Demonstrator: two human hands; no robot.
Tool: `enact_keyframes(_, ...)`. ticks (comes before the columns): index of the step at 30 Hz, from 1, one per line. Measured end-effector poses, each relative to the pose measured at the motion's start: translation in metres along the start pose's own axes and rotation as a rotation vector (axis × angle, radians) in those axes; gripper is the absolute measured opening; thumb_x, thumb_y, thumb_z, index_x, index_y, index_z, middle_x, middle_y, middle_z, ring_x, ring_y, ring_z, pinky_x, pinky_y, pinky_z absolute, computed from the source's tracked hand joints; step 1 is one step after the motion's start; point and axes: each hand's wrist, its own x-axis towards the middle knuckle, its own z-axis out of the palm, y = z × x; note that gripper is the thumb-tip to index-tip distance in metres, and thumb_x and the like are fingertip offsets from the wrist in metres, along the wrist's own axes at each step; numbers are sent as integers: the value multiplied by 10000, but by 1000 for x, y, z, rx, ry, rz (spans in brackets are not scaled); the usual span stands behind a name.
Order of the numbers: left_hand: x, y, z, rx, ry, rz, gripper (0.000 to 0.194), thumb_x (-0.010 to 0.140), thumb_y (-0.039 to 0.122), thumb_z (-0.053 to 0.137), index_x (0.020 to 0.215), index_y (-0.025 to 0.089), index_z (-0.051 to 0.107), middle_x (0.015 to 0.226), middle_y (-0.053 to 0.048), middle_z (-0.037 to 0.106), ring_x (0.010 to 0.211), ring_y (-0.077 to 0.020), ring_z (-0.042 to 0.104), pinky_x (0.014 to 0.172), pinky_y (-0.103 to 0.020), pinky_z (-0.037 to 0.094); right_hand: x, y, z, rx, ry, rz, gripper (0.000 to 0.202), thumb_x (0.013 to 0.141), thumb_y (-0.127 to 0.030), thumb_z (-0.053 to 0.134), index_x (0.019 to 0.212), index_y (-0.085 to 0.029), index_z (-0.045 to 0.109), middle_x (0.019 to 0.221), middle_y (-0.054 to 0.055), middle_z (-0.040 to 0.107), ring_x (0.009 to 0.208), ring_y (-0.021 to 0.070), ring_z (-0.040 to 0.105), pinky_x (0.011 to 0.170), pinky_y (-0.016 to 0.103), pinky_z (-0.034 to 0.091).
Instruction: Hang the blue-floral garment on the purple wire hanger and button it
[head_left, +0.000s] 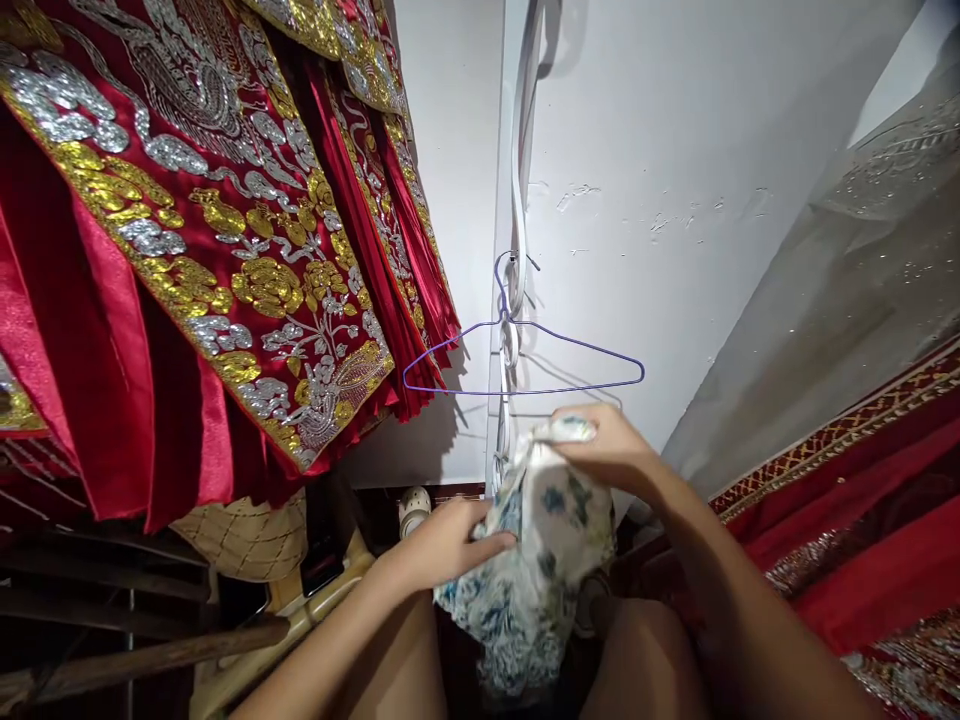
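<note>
A white cloth garment (pixel 555 530) with blue-green floral print hangs bunched between my two hands, low in the middle. My right hand (pixel 600 445) is closed on its upper edge, fingers wrapped in the fabric. On the garment's left side, my left hand (pixel 465 540) grips the cloth with the thumb across it. Just above them, a thin purple hanger (pixel 525 392) with nothing on it hangs by its hook from a white strap (pixel 517 180) on the wall.
Red garments with gold and silver sequins (pixel 270 285) hang at the left. More red fabric (pixel 885 540) and a sheer veil (pixel 862 210) are at the right. Below left are a woven hat (pixel 247 535), wooden bars (pixel 150 655) and a light shoe (pixel 413 508).
</note>
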Motion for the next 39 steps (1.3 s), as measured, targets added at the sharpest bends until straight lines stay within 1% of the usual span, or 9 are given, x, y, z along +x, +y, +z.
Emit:
enact_keyframes(2,-6,-19,-6,91,18,-70,412,919,513,520,715,166,606,648,5,559,625,-156,489,603,-248,356,14,14,-6,14,298,-89,231,748,-233,659,956,-202,755,979,64,734,901,221,652,750,305,493)
enact_keyframes(5,-13,-41,-25,247,67,-157,396,911,471,518,663,177,614,666,-36,626,658,-199,553,672,-277,407,37,36,-5,53,400,-163,321,818,-333,624,1096,-221,738,1192,80,703,1146,242,609,973,355,451)
enact_keyframes(8,-14,-49,-50,323,181,-140,360,902,450,527,717,183,683,993,-122,731,905,-275,639,864,-331,449,54,54,3,27,297,-49,310,835,-444,595,906,-183,746,966,85,739,964,255,646,900,378,474)
enact_keyframes(11,-11,-48,-70,248,278,-118,400,910,477,505,725,188,712,1219,-124,690,1048,-294,633,954,-356,449,57,66,4,-50,348,35,340,811,-483,595,753,-162,690,747,59,686,741,224,594,725,335,457)
enact_keyframes(20,24,-43,-100,-107,716,-22,239,773,383,601,806,159,676,1048,-97,707,982,-257,609,887,-341,468,42,52,-7,-110,420,15,322,751,-352,561,549,-238,339,523,-54,334,548,108,313,536,271,240)
enact_keyframes(24,42,-32,-104,-122,721,65,141,819,309,543,805,172,572,824,-16,623,736,-148,534,682,-244,427,37,49,4,-5,403,82,375,752,-403,586,551,-240,315,525,-58,313,546,103,298,523,264,226)
enact_keyframes(31,52,-13,-133,-386,702,70,224,736,317,596,926,225,523,697,40,509,529,-124,430,507,-234,343,36,50,-1,153,262,75,319,742,-376,608,572,-227,384,542,-53,368,567,112,338,528,249,275)
enact_keyframes(35,66,9,-145,-54,628,102,181,805,293,497,916,195,602,727,3,548,613,-150,467,595,-261,370,37,50,2,172,272,88,292,753,-354,604,590,-216,406,561,-49,400,565,109,354,535,246,290)
enact_keyframes(39,89,24,-141,302,701,212,144,872,277,471,858,183,579,841,-33,580,805,-181,528,750,-282,394,30,48,13,148,287,71,353,785,-404,611,575,-214,401,554,-44,403,550,112,372,520,247,294)
